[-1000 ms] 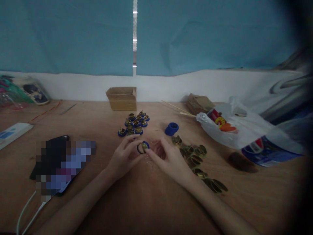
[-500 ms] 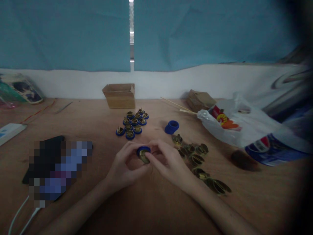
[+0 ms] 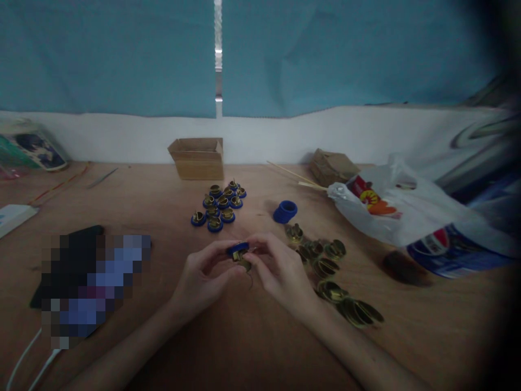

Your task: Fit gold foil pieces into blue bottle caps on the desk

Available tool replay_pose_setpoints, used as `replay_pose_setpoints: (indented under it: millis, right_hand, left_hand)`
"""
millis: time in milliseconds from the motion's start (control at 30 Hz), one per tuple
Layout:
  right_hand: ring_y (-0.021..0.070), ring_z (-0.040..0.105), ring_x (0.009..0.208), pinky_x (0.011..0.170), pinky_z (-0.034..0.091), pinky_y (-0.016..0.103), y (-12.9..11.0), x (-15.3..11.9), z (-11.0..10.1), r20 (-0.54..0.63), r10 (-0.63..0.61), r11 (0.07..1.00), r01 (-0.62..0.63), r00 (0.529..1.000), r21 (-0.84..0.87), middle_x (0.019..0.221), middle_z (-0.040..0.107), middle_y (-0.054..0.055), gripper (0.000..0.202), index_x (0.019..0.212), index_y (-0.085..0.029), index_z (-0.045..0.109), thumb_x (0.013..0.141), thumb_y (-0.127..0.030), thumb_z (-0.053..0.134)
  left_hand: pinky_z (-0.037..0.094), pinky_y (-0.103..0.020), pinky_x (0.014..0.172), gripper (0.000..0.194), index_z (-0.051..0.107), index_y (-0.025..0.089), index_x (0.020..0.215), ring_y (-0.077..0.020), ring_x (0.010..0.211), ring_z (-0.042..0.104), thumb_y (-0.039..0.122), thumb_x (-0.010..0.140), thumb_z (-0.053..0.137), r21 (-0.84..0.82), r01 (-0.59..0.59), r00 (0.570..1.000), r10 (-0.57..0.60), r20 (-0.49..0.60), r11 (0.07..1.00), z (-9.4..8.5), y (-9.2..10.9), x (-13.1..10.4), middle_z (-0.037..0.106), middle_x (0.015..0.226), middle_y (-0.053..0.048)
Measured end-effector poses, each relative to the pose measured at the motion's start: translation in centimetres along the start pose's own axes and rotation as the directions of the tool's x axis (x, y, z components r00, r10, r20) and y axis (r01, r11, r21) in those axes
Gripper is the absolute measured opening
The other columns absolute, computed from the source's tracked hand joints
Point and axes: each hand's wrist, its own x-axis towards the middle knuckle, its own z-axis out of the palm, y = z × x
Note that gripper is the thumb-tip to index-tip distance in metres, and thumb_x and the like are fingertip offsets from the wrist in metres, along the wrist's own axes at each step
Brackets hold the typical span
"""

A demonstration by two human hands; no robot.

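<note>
Between my two hands is a small round brass-coloured metal piece with a blue ring [image 3: 238, 248]. My left hand [image 3: 202, 278] pinches its left side between thumb and fingers. From the right, my right hand [image 3: 281, 271] closes thumb and forefinger on the same piece. A thin curved strand hangs below it. Just beyond my hands stand several blue-rimmed brass pieces [image 3: 222, 202] in a cluster. To their right is a short stack of blue rings [image 3: 285, 211]. Several brass pieces without blue rims [image 3: 325, 266] lie beside my right hand and forearm.
An open cardboard box [image 3: 198, 161] stands at the back, with a brown cardboard piece [image 3: 334, 167] farther right. A plastic bag [image 3: 391, 201] and a Pepsi-labelled blue wrapper [image 3: 459, 247] lie right. Two phone-like devices, partly pixelated, with white cables [image 3: 44, 361] lie left.
The held piece has tilted, so its blue ring is seen more edge-on and a thin strand shows beneath. My fingers have shifted slightly around it. The view has moved a little.
</note>
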Motion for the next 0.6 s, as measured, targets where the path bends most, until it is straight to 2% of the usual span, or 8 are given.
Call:
replay_pose_setpoints:
  millis: [200,333,500,600]
  right_hand:
    - [0.0177,0.066,0.084,0.075,0.055,0.031,0.2,-0.4,0.6,-0.084,0.059,0.998,-0.057,0.995,0.019,0.095,0.066,0.004,0.016,0.104,-0.022,0.056,0.090,-0.015,0.057]
    - [0.0181,0.066,0.086,0.078,0.055,0.032,0.2,-0.4,0.9,-0.106,0.046,0.998,-0.041,0.993,0.045,0.096,0.067,0.004,0.016,0.105,-0.022,0.056,0.090,-0.015,0.057]
    - [0.0186,0.065,0.086,0.077,0.054,0.033,0.0,-0.4,1.2,-0.132,0.017,1.000,-0.017,0.991,0.007,0.095,0.067,0.004,0.019,0.103,-0.023,0.057,0.090,-0.010,0.053]
    - [0.0191,0.065,0.088,0.078,0.054,0.034,-0.1,-0.5,1.6,-0.162,-0.023,1.000,0.022,0.987,-0.010,0.098,0.066,0.004,0.021,0.105,-0.023,0.055,0.090,-0.009,0.051]
  left_hand:
    - [0.056,-0.037,0.096,0.035,0.066,0.020,0.112,-0.0224,0.104,0.068,0.014,0.078,0.072,0.017,-0.013,0.999,0.013,-0.038,1.000,0.5,0.4,0.3,0.071,0.112,-0.007]
    - [0.056,-0.036,0.094,0.034,0.066,0.020,0.111,-0.0219,0.104,0.068,0.014,0.078,0.072,0.012,-0.027,0.999,0.028,-0.033,1.000,0.4,0.4,0.3,0.071,0.113,-0.007]
    - [0.054,-0.033,0.095,0.055,0.062,0.024,0.118,-0.0207,0.104,0.068,0.015,0.067,0.082,0.115,-0.100,0.995,0.101,-0.002,0.988,0.2,0.1,0.2,0.071,0.115,-0.005]
    - [0.056,-0.031,0.092,0.053,0.064,0.023,0.114,-0.0196,0.100,0.069,0.015,0.066,0.083,0.160,-0.106,0.993,0.114,-0.039,0.981,0.2,0.1,0.1,0.072,0.110,-0.004]
